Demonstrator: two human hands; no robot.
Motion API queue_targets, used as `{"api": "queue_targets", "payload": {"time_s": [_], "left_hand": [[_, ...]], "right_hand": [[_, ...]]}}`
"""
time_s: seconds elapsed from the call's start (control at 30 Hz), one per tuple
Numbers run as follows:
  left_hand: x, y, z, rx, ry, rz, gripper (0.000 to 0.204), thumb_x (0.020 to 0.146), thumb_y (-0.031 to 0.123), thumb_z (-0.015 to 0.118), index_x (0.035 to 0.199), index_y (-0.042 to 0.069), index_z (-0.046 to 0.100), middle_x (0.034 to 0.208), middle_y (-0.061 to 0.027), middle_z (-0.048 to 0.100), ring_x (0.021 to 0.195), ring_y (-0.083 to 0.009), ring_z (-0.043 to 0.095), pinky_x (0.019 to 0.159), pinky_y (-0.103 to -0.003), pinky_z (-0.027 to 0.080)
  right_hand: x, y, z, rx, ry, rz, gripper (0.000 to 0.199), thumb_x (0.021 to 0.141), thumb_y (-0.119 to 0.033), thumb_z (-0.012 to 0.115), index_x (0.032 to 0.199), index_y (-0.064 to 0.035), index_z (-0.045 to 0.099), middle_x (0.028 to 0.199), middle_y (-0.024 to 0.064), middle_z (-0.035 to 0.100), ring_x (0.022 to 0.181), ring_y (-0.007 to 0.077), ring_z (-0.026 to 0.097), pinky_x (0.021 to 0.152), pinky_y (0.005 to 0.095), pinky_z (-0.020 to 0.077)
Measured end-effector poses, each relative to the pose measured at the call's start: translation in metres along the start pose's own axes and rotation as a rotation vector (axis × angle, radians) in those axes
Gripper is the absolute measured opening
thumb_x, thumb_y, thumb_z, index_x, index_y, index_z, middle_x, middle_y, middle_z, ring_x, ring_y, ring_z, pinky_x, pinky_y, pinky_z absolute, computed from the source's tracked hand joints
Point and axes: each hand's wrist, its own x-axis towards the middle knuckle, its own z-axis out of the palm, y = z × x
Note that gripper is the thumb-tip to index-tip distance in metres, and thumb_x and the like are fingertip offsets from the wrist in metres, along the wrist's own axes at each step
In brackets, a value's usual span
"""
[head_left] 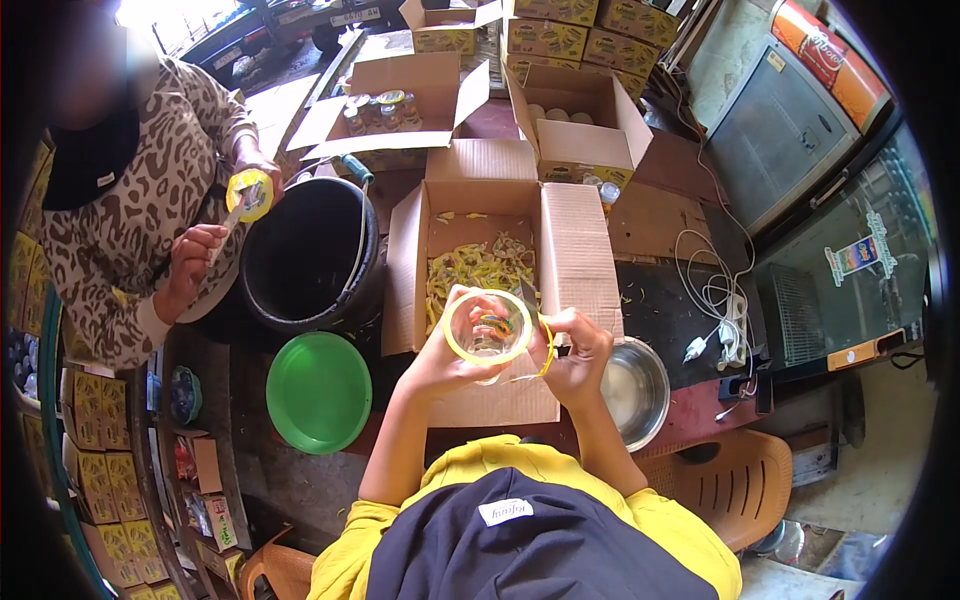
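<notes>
My left hand (440, 362) grips a small clear glass jar (488, 330) with a yellow rim, its mouth turned toward the camera. My right hand (578, 352) is closed on a thin blade-like tool (530, 300) held at the jar's right edge, with a strip of yellow peeling hanging from it. Both hands hover over the near flap of an open cardboard box (560, 250) that holds a heap of yellow label scraps (480, 265).
A black bucket (310, 255) and a green lid (318, 392) lie to the left. A steel bowl (635, 385) sits right of my hands. Another person at left holds a yellow-capped jar (250, 193). Open boxes of jars (390, 105) stand behind; white cables (715, 290) and a plastic chair (730, 480) at right.
</notes>
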Motion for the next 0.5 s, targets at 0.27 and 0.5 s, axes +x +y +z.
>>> {"api": "queue_targets", "payload": {"time_s": [0.27,0.5], "left_hand": [[0.019,-0.011,-0.02,-0.056,0.09,-0.043,0.058,0.064,0.001,0.07,0.115,0.003,0.042,0.108,-0.0085,0.05,0.102,-0.0168,0.049,0.087,-0.03,0.042],[0.027,-0.006,-0.03,-0.06,0.042,-0.05,0.057,0.064,0.002,0.069,0.115,0.003,0.042,0.11,-0.0085,0.049,0.104,-0.0173,0.048,0.089,-0.031,0.041]], "right_hand": [[0.018,-0.001,0.016,-0.152,0.061,-0.044,0.01,0.065,0.001,0.067,0.073,-0.0018,0.06,0.062,0.0063,0.058,0.053,0.0132,0.056,0.05,0.0241,0.0438],[0.029,-0.003,0.025,-0.226,0.099,-0.09,0.012,0.063,0.001,0.068,0.069,-0.0023,0.058,0.061,0.0067,0.057,0.053,0.0149,0.055,0.05,0.0243,0.0424]]}}
